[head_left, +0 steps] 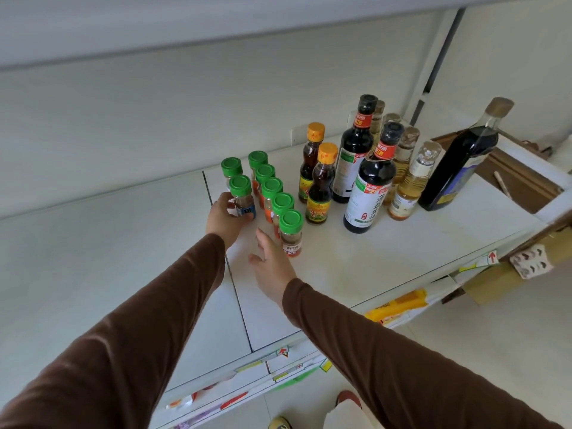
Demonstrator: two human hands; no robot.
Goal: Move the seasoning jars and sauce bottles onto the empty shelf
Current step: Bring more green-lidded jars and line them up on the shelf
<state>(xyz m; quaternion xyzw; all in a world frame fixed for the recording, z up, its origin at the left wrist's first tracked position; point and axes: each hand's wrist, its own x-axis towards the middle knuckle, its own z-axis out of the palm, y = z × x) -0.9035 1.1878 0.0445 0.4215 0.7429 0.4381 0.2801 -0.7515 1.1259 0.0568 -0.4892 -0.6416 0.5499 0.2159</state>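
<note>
- Shelf (356, 267): white, carries all seasoning jars and sauce bottles, grouped toward its right half.
- Left hand (224, 216): fingers curl round the lower body of a green-capped jar (243, 198) with a blue label. The jar stands upright on the shelf, front of a two-jar row; the second jar (231, 168) stands just behind it.
- Right hand (272, 267): fingers straight and slightly spread, holding nothing. The fingertips lie just beside the nearest jar (291, 232), which has an orange label; whether they touch it cannot be told.
- Jar row (272, 190): five green-capped jars stand in a diagonal line, the nearest jar at its front end. The row lies just right of the left hand's jar.
- Orange-capped bottles (322, 184): two, holding dark liquid, upright, right of the jar row.
- Dark sauce bottles (368, 184): two with red neck bands, upright, further right.
- Pale bottles (411, 184): several with yellowish liquid, behind and right of the dark pair.
- Tall dark bottle (458, 168): stands at the far right end of the shelf.
- Sleeves (139, 320): brown, cover both forearms.
</note>
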